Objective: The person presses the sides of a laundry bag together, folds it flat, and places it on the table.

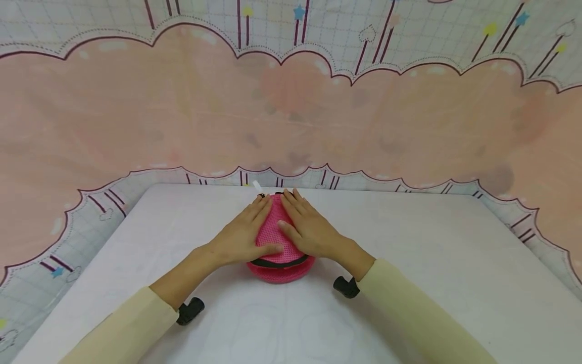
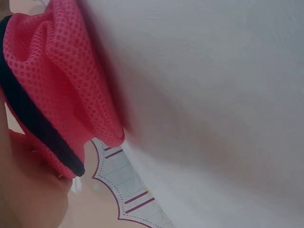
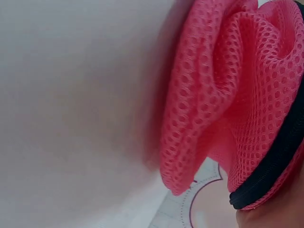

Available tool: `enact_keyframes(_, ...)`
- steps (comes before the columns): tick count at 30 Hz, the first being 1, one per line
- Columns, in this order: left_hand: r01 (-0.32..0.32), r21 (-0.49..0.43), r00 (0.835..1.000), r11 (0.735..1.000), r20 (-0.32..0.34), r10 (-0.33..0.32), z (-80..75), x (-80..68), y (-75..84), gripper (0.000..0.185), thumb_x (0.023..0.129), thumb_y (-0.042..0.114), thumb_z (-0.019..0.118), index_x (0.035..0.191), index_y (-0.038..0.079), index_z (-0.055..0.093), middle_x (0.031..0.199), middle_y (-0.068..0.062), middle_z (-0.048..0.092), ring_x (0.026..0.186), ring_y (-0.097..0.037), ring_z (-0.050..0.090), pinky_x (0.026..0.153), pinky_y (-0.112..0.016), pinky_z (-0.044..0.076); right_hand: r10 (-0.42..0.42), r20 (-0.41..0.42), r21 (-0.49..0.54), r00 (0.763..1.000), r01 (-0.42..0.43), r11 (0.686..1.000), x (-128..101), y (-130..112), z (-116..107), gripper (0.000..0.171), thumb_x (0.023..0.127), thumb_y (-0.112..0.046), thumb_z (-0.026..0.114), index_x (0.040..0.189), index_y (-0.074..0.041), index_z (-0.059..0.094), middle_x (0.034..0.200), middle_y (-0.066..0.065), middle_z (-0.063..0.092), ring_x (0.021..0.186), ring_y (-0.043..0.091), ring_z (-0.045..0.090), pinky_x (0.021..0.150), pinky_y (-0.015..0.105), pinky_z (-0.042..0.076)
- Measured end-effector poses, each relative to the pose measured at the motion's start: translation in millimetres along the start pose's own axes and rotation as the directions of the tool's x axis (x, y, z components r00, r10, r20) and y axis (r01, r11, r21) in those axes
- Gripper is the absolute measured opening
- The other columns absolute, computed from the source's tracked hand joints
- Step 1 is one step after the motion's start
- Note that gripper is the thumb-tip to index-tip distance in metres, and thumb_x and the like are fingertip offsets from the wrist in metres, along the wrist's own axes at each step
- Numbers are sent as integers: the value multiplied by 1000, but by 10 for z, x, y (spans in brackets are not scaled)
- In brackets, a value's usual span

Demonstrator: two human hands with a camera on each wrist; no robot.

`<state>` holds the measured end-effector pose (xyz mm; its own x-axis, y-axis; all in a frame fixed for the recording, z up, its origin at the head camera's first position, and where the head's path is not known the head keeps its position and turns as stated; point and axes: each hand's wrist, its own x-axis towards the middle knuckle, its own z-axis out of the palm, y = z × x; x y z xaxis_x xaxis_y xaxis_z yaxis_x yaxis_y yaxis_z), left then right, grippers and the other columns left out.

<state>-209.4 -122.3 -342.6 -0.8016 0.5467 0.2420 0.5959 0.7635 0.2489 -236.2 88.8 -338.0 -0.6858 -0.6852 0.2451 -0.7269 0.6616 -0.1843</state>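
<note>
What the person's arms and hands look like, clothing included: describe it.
The left sleeve and right sleeve are long, plain and pale yellow, ending short of the wrists. Small, stubby black devices show beside them: a left one and a right one. The left hand and right hand are ungloved. No cables show.

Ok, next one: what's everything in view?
mesh bag: one, pink, lower centre of the head view
zip band: one, black, around the bag's near side
narrow strip: one, white, at the bag's far end
tabletop: one, white, under the bag
printed backdrop: one, peach and white, behind the tabletop
wrist cameras: two, black, nearer than the bag
sleeves: two, pale yellow, foreground
left hand: one, bare, on the bag's left
right hand: one, bare, on the bag's right
</note>
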Motion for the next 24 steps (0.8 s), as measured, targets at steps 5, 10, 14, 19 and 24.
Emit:
enact_keyframes(5,-46,56,999,997,-5,47,71,-10,-27,103,85,65,55,150,-5,14,157,-18,12,144,-35,9,114,-45,14,13,28,-19,1000,-12,1000,-23,2,66,66,103,-41,32,152,-1,13,159,11,6,145,30,-1,115,40,5)
enact_keyframes(10,-73,83,997,994,-7,74,148,-31,-57,99,88,59,55,149,-8,15,156,-22,13,143,-37,8,115,-45,12,19,58,-41,998,-17,999,-32,12,156,66,103,-42,29,152,-1,13,159,13,4,145,31,-2,115,41,5)
enact_keyframes(14,-71,62,997,996,17,70,182,-32,-53,96,89,56,56,148,-9,16,155,-24,15,143,-39,9,114,-46,12,42,82,-2,996,-42,999,-40,23,202,67,103,-44,28,152,-2,12,159,12,2,145,28,-5,115,40,5)
enact_keyframes(19,-60,24,997,998,56,58,212,-34,-26,96,90,55,56,147,-10,16,154,-26,15,142,-41,8,114,-48,11,61,124,50,990,-68,996,-64,29,225,67,103,-45,28,152,-3,9,159,9,-2,144,26,-9,115,41,3)
enact_keyframes(24,-54,20,996,998,75,52,239,-46,-22,95,90,54,56,147,-10,17,154,-26,15,142,-42,8,114,-51,11,49,130,59,990,-57,997,-71,26,260,68,103,-45,27,152,-1,9,159,11,-2,144,29,-7,115,44,3)
